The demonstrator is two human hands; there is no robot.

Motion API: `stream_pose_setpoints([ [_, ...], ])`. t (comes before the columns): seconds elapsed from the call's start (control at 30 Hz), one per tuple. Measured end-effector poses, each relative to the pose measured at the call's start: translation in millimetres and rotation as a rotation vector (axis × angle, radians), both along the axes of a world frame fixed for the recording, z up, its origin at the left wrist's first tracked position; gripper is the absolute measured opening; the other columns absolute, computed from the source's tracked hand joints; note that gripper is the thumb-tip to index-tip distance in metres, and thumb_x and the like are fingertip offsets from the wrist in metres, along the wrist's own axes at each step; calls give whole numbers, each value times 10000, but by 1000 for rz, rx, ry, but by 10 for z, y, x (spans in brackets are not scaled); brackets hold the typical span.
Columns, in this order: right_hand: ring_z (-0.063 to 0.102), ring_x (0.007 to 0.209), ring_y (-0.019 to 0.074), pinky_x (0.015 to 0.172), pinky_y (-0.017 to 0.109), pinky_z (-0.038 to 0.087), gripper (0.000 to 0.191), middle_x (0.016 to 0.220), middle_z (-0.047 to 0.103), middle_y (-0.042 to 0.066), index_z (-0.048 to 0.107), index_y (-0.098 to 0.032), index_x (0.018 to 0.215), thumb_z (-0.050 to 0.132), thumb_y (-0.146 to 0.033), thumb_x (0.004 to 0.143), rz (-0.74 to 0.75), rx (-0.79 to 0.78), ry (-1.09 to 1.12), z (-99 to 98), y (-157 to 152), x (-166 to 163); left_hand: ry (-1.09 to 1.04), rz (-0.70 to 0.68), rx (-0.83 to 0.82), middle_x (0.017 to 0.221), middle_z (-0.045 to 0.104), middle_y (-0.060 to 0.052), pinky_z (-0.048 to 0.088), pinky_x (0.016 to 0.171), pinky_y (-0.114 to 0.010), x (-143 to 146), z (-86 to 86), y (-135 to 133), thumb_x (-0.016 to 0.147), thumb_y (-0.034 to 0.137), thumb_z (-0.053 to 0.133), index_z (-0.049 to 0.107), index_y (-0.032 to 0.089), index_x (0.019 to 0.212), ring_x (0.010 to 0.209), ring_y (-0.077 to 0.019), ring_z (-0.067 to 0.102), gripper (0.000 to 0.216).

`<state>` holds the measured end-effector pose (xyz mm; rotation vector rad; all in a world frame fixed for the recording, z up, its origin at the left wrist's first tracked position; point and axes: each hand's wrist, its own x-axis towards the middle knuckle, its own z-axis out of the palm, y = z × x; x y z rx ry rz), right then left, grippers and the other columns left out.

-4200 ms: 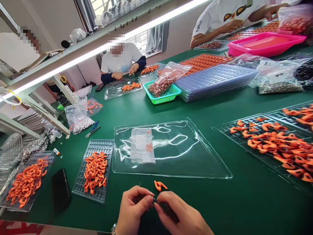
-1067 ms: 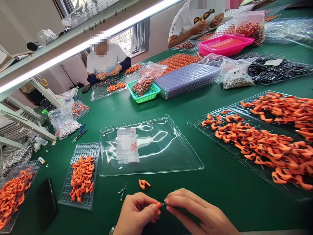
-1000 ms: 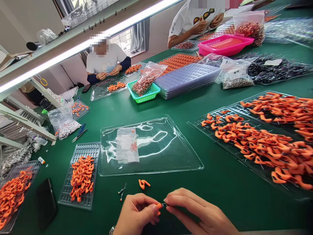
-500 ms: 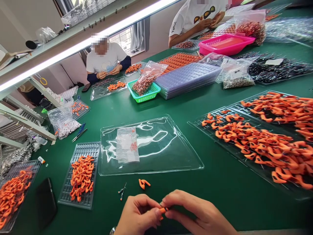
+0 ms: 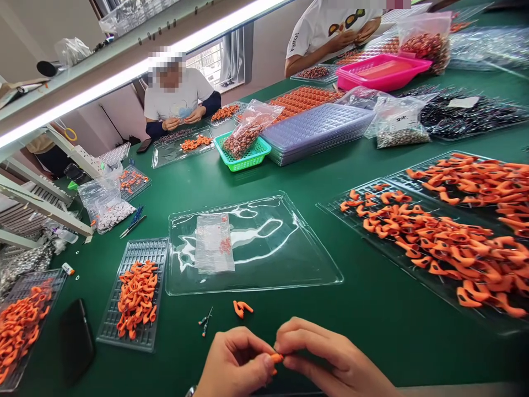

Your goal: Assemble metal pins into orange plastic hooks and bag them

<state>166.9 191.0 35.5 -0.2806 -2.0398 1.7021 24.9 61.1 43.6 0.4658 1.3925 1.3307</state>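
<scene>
Orange piece [image 5: 276, 358]: held up between both hands, over the near part of the green surface [image 5: 256, 190].
Left hand [image 5: 233, 364]: thumb and forefinger pinched on the orange piece.
Right hand [image 5: 333, 353]: fingers narrow, tips meeting the piece's far end; whether they grip some small part there, I cannot tell.
Loose orange parts [image 5: 237, 309]: lying on the surface just beyond the hands.
Dark wired bits [image 5: 204, 321]: just left of those, near the left hand.
Clear tray [image 5: 285, 278]: farther out, flat, bearing a small plastic bag [image 5: 214, 262] with reddish specks.
Grey gridded tray [image 5: 142, 251]: just left of the clear one, heaped with orange pieces.
Black phone [image 5: 77, 339]: left of the gridded tray.
Green basket [image 5: 248, 162]: well beyond the clear tray, with a filled bag [image 5: 242, 140] leaning in it.
</scene>
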Motion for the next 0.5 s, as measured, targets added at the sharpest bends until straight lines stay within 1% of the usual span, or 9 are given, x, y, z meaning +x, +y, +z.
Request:
stream_pose_setpoints([
  [0.27,640,706,121,654,174,511,219,789,639,-12,643,-252,840,518,-323,1005,-14,8,36,31,-31,-9,-28,3,11,601,629,-13,396,500,-168,3,16,5,682,440,837,766,138,745,506,-62,509,317],
  [0.5,645,714,124,662,177,521,189,804,640,-10,649,-263,875,521,-309,1006,-38,-12,52,8,-71,-14,-18,21,16,611,624,-15,390,500,-169,21,32,-2,673,439,844,766,141,724,512,-63,509,312],
])
